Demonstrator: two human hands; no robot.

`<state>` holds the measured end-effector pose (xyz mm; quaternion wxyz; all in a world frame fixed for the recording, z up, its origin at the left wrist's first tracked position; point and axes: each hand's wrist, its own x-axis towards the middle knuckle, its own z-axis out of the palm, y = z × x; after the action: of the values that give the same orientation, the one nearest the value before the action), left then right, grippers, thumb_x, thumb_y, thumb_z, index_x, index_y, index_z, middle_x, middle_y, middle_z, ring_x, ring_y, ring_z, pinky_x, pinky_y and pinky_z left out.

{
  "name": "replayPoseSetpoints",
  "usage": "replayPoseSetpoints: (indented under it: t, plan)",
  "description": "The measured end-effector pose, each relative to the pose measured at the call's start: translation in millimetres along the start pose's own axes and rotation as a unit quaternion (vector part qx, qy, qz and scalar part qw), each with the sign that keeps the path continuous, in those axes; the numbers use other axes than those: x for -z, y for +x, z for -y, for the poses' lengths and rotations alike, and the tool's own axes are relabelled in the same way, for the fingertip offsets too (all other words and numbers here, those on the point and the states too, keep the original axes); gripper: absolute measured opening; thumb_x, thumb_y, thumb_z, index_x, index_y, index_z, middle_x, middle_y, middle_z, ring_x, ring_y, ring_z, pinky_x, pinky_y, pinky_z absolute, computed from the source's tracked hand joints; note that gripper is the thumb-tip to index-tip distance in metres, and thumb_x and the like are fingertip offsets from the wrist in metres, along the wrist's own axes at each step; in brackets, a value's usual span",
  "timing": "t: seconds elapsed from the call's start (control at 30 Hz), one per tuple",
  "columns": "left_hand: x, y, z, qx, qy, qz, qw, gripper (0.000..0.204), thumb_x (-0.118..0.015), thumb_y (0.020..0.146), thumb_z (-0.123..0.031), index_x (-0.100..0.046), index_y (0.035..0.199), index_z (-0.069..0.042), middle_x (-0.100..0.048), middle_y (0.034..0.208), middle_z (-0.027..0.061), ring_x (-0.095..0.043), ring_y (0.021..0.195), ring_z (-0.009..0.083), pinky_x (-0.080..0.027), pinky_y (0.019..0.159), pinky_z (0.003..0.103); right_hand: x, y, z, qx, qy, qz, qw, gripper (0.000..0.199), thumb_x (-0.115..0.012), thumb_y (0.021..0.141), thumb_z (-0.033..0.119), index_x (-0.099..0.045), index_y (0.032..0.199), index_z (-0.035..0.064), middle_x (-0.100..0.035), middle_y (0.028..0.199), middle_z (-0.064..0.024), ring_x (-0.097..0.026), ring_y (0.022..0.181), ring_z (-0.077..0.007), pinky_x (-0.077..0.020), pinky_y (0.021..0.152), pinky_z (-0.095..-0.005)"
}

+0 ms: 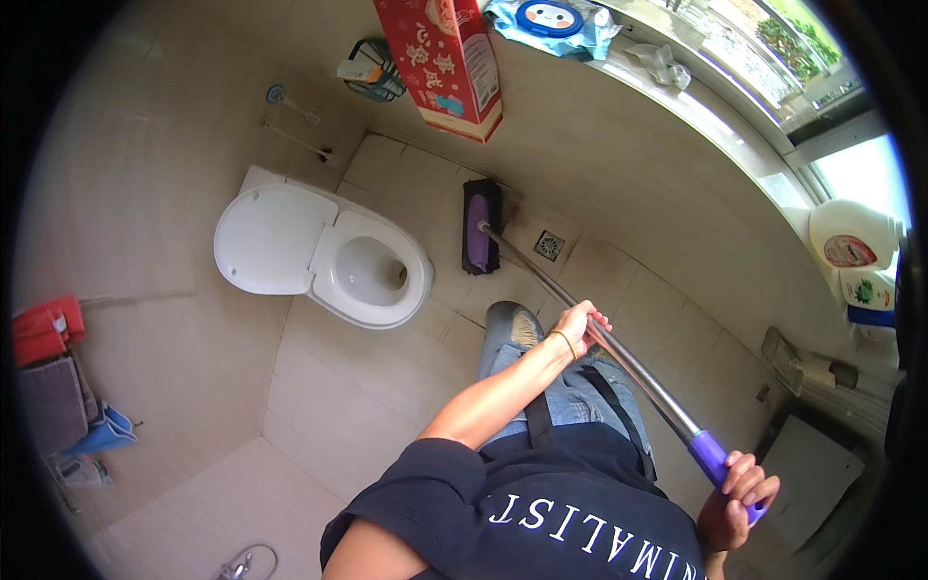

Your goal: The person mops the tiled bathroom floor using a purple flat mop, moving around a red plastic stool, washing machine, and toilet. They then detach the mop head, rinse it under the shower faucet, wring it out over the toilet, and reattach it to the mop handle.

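Note:
Both of my hands are closed on a long-handled floor brush (640,372) with a metal pole. My left hand (578,331) wraps the pole about midway, and a thin band circles that wrist. At the upper end, my right hand (739,501) grips the purple plastic handle (710,458). The brush's purple head with a dark fringe (479,230) rests on the tiled floor, between the toilet (372,275) and a square floor drain (549,246). Dark stains mark the tiles beside the head. The toilet's lid and seat area show plainly, with the lid raised.
A red box (443,66) and a wire basket (372,72) are by the far wall. A wipes pack (551,25) lies on the window ledge; white bottles (851,237) stand at its right end. Towels (53,372) hang on the left wall, and a shower hose (253,559) shows below.

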<state>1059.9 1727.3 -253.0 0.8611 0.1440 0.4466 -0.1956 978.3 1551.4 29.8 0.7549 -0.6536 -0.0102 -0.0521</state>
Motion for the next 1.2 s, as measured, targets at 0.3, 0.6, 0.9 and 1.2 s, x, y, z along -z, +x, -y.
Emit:
replayPoseSetpoints:
  t: [0.3, 0.6, 0.9, 1.2]
  plan:
    - [62.7, 23.4, -97.6, -0.078, -0.048, -0.051, 0.994, 0.016, -0.044, 0.063, -0.019, -0.042, 0.053, -0.007, -0.046, 0.048, 0.0107, -0.049, 0.048, 0.0226, -0.045, 0.05, 0.033, -77.1, 67.4, -51.4, -0.029, 0.107, 0.145, 0.983, 0.023, -0.058, 0.057, 0.002, -0.039, 0.066, 0.0085, -0.042, 0.049, -0.0018, -0.044, 0.051, -0.0157, -0.0368, 0.067, -0.0352]
    - [150.8, 69.9, -149.0, -0.034, 0.029, -0.209, 0.977, 0.008, -0.04, 0.076, -0.012, -0.04, 0.069, -0.007, -0.037, 0.046, 0.0054, -0.04, 0.039, 0.0175, -0.039, 0.035, 0.032, -109.3, 19.6, -83.3, -0.029, 0.08, 0.159, 0.984, 0.018, -0.054, 0.062, -0.007, -0.04, 0.063, 0.005, -0.047, 0.053, -0.006, -0.047, 0.053, -0.0189, -0.0386, 0.069, -0.0392]
    - [74.7, 87.6, -66.0, 0.007, 0.075, -0.214, 0.974, 0.015, -0.04, 0.081, -0.016, -0.043, 0.076, -0.002, -0.041, 0.051, 0.0068, -0.042, 0.039, 0.0168, -0.041, 0.038, 0.031, -83.5, -19.7, -41.9, -0.037, 0.017, -0.124, 0.991, 0.018, -0.052, 0.06, 0.002, -0.036, 0.066, 0.0095, -0.041, 0.052, -0.0036, -0.041, 0.056, -0.0163, -0.0331, 0.073, -0.0358]
    - [51.1, 68.2, 2.5, 0.02, 0.187, -0.237, 0.953, 0.021, -0.038, 0.08, -0.017, -0.043, 0.07, 0.0, -0.042, 0.05, 0.01, -0.043, 0.036, 0.0192, -0.04, 0.034, 0.034, -66.9, -71.0, -20.5, -0.043, 0.011, -0.315, 0.948, 0.017, -0.05, 0.062, 0.004, -0.035, 0.069, 0.01, -0.037, 0.053, -0.0027, -0.039, 0.059, -0.0153, -0.0305, 0.079, -0.0357]
